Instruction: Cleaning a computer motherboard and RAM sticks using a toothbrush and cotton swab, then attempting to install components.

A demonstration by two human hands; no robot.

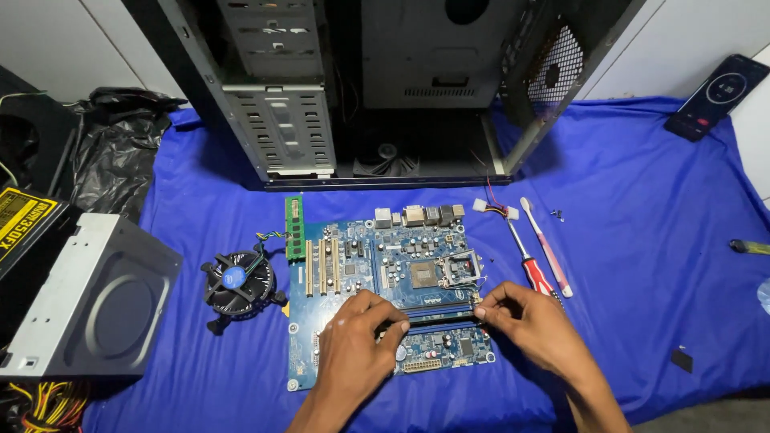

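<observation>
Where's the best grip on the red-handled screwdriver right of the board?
Probably the red handle, from above. The screwdriver lies flat on the blue cloth, tip pointing away, with the handle as its thickest part. A pink toothbrush lies close on its right and the right hand sits just by the handle's end, so pinch across the handle.

Blue motherboard [361, 273] flat on cloth; memory stick [437, 327] in slot

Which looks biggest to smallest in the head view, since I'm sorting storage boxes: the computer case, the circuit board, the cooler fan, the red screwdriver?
1. computer case
2. circuit board
3. cooler fan
4. red screwdriver, thin and partly hidden behind the right hand; fan versus screwdriver is unsure.
</observation>
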